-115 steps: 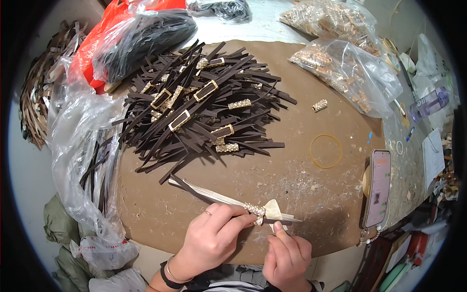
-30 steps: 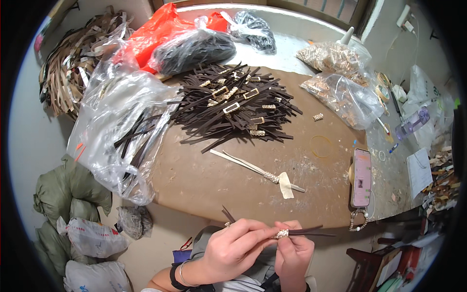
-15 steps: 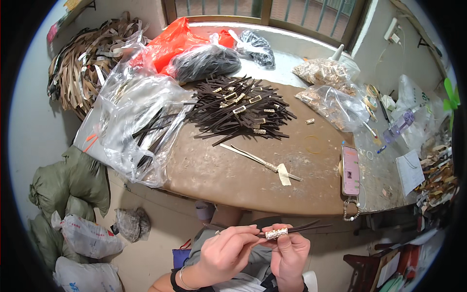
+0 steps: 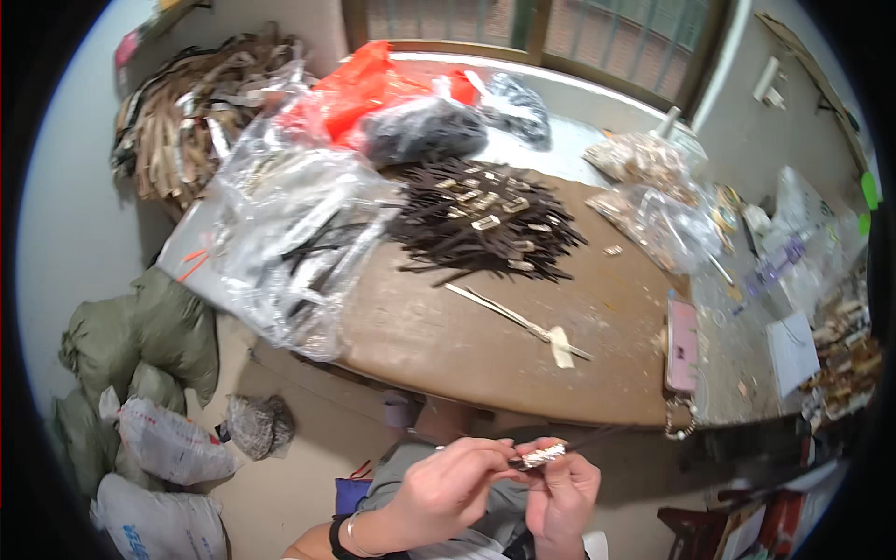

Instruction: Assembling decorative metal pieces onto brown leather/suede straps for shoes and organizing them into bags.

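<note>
Above my lap, both hands work on a shiny, gold-coloured buckle sleeve [image 4: 542,455] with a bumpy surface. A thin dark strap [image 4: 597,437] runs through it and sticks out past the right fingers, blurred at its end. My left hand [image 4: 453,490] is closed, its fingertips pinching the strap at the sleeve's left end. My right hand [image 4: 565,495] is closed round the sleeve, thumb in front. On the table ahead lies a heap of dark straps [image 4: 439,224], many with gold-coloured buckles. Nearer to me is a cream strap [image 4: 495,306] with a piece of tape on it.
The brown-covered table [image 4: 439,364] stands before me. Clear plastic sheeting [image 4: 308,224] covers its left side. Bags of small metal parts [image 4: 644,219] and a pink phone [image 4: 682,345] are at the right. Stuffed green sacks [image 4: 173,331] sit on the floor at left.
My view has swung, so the table and its things appear shifted right and slightly down, with some blur. Both hands keep hold of the strap and sleeve; the sleeve tilts a little more.
</note>
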`<state>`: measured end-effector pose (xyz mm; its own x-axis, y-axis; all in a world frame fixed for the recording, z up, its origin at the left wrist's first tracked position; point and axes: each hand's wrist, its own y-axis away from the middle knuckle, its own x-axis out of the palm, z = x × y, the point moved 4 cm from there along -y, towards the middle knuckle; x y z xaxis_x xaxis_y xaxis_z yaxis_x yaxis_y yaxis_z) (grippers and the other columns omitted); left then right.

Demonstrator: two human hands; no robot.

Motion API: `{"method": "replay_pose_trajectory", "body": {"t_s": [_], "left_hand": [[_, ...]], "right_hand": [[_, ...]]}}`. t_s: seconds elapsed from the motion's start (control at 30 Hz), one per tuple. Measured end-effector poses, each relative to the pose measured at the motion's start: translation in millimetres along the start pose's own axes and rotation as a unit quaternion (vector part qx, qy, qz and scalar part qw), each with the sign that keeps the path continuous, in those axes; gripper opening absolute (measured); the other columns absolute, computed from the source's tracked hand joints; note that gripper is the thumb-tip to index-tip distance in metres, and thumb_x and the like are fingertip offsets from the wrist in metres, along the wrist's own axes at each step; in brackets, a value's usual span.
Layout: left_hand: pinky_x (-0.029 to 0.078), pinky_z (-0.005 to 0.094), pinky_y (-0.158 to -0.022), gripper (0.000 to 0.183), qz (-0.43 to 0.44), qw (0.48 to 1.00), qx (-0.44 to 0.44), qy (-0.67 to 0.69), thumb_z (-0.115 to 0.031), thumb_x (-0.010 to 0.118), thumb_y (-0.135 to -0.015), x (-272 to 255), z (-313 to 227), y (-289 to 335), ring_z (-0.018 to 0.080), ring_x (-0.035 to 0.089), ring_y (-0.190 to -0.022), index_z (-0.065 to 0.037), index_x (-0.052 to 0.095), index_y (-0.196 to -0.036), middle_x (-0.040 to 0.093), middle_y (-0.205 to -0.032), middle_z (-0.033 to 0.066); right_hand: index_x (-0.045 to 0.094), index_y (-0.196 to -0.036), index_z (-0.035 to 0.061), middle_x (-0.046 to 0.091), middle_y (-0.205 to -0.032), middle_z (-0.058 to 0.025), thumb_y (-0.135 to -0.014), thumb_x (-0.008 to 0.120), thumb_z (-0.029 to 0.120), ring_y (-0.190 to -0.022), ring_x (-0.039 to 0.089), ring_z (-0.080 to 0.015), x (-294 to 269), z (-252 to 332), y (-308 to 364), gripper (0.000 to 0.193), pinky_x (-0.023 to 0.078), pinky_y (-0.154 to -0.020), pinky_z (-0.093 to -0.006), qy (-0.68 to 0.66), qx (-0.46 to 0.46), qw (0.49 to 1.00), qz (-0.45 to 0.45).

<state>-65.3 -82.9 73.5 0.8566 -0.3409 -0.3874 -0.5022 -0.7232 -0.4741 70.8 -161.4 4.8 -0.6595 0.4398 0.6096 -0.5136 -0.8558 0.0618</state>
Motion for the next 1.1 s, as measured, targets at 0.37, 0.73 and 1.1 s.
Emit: {"method": "replay_pose_trajectory", "body": {"t_s": [0.37,0.73,1.1], "left_hand": [[0.053,0.0335,-0.063,0.013,-0.165,0.964,0.014,-0.209,0.012,0.064,-0.078,-100,67,-102,0.0267,0.066,-0.071,0.000,0.061,-0.084,0.064,-0.079,0.0133],[0.054,0.0301,-0.068,0.011,-0.138,0.988,0.036,-0.066,0.006,0.068,-0.083,-54,171,-233,0.0196,0.070,-0.078,0.001,0.064,-0.092,0.069,-0.083,0.0115],[0.050,0.0470,-0.078,0.015,-0.159,0.929,-0.068,-0.327,0.004,0.064,-0.080,-109,191,-171,0.0413,0.062,-0.085,0.000,0.069,-0.093,0.063,-0.092,0.0216]], "right_hand": [[0.054,-0.134,-0.0053,0.067,-0.117,-0.0175,-0.099,0.057,0.006,-0.096,0.068,-0.0210,-5,18,-23,0.037,0.057,-0.083,-0.0292,0.132,0.041,0.990,-0.004],[0.066,-0.119,-0.0018,0.071,-0.102,-0.0097,-0.097,0.059,0.005,-0.088,0.066,-0.0132,-13,28,-31,0.024,0.054,-0.079,-0.0256,0.253,0.076,0.964,0.006],[0.066,-0.108,-0.0023,0.063,-0.106,-0.0122,-0.086,0.059,-0.003,-0.088,0.064,-0.0212,-30,97,-215,0.023,0.052,-0.075,-0.0284,0.660,-0.254,0.706,0.024]]}}
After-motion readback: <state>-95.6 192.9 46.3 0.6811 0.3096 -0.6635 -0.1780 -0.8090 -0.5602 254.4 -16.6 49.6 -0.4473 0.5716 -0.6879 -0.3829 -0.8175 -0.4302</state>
